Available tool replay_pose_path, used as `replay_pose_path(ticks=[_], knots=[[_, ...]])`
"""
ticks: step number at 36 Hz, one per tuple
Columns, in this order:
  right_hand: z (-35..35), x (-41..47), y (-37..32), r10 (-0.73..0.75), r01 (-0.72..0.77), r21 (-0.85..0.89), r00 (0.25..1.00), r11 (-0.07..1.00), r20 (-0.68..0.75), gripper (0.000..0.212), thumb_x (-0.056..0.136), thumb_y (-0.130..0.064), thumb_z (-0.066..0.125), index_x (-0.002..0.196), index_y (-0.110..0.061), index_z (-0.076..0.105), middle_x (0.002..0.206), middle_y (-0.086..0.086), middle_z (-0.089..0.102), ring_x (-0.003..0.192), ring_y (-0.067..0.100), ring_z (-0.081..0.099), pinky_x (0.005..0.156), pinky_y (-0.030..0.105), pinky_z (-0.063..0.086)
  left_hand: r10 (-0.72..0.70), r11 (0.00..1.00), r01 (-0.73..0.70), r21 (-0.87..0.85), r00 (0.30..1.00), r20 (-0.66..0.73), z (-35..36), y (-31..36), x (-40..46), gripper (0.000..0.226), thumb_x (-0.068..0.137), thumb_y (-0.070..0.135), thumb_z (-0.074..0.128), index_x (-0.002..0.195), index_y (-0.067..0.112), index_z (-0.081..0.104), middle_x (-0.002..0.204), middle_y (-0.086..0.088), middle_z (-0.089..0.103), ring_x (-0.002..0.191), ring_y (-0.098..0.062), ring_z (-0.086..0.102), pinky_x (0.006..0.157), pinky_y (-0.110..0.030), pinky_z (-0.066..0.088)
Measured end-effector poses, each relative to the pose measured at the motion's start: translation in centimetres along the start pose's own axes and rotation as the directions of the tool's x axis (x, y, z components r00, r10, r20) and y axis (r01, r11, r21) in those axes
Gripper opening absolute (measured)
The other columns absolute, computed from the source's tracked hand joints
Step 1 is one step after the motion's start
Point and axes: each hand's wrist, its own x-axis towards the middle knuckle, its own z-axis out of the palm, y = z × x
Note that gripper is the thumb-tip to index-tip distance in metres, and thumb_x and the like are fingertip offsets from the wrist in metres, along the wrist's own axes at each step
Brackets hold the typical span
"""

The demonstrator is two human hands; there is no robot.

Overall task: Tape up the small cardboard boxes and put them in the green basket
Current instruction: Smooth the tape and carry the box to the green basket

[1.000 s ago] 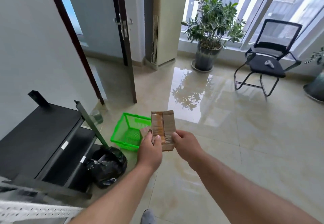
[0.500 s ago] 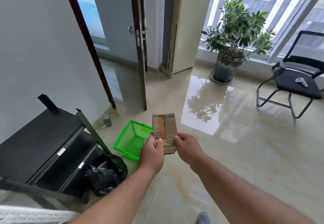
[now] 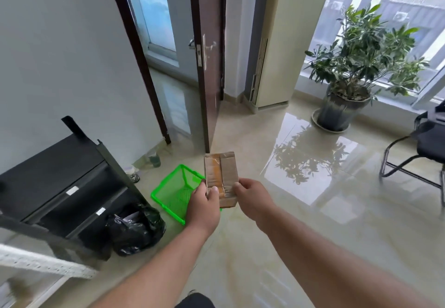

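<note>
Swinging the view leftward, bringing the open door (image 3: 209, 67) and potted plant (image 3: 356, 67) nearer centre, pushing the black chair (image 3: 426, 144) toward the right edge, drawing closer to the green basket (image 3: 175, 192), now partly hidden behind the left hand (image 3: 204, 206).

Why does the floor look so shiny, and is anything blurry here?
Head view: window light glares off the glossy floor, mirroring the plant; wide-angle bending slants the door; the near shelf is smeared, while the box in both hands stays fairly sharp.
</note>
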Motion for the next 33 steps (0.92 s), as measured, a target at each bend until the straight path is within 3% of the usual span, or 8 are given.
replay_pose_path(ticks=[7,17,21,26,33], knots=[[-0.9,3.7,-0.7,0.001,-0.002,0.018,0.998,1.0,0.064,0.033,0.1,-0.014,0.046,0.099,-0.017,0.078,0.098,0.01,0.078,0.076,0.015,0.063,0.067,0.025,0.048,-0.027,0.999,0.025,-0.044,0.999,-0.041,1.3,1.5,2.2,0.021,0.1,0.024,0.044,0.104,0.021,0.064,0.098,0.0,0.067,0.092,-0.021,0.061,0.084,-0.038,0.05],[0.6,12.8,-2.9,0.013,-0.001,-0.093,0.992,0.996,0.127,0.032,0.101,-0.016,0.047,0.102,-0.018,0.078,0.086,0.0,0.074,0.07,0.012,0.061,0.063,0.024,0.045,-0.126,0.991,0.12,-0.063,0.987,-0.101,2.2,1.2,10.3,0.028,0.1,0.028,0.045,0.118,0.018,0.064,0.107,-0.003,0.067,0.1,-0.024,0.06,0.087,-0.036,0.048],[1.7,16.5,-4.2,0.01,0.008,-0.118,0.987,0.993,0.158,0.031,0.103,-0.016,0.046,0.102,-0.016,0.077,0.09,0.004,0.075,0.074,0.015,0.063,0.066,0.026,0.047,-0.152,0.986,0.142,-0.087,0.981,-0.122,2.0,1.2,13.8,0.023,0.1,0.026,0.045,0.109,0.017,0.064,0.099,-0.005,0.067,0.095,-0.026,0.061,0.076,-0.033,0.044],[2.9,20.3,-5.9,0.017,0.012,-0.159,0.982,0.987,0.186,0.031,0.103,-0.018,0.046,0.106,-0.016,0.077,0.093,0.006,0.075,0.073,0.015,0.061,0.062,0.024,0.045,-0.16,0.983,0.143,-0.118,0.976,-0.146,1.2,1.7,17.3,0.023,0.102,0.022,0.045,0.11,0.015,0.064,0.097,-0.004,0.066,0.087,-0.021,0.058,0.071,-0.029,0.037],[3.8,24.1,-7.3,0.021,0.029,-0.215,0.974,0.976,0.228,0.031,0.1,-0.016,0.046,0.101,-0.011,0.076,0.092,0.008,0.074,0.079,0.017,0.061,0.072,0.029,0.048,-0.221,0.971,0.2,-0.13,0.96,-0.17,0.9,2.0,20.5,0.03,0.102,0.026,0.045,0.12,0.007,0.062,0.104,-0.008,0.065,0.086,-0.017,0.057,0.068,-0.027,0.038]])
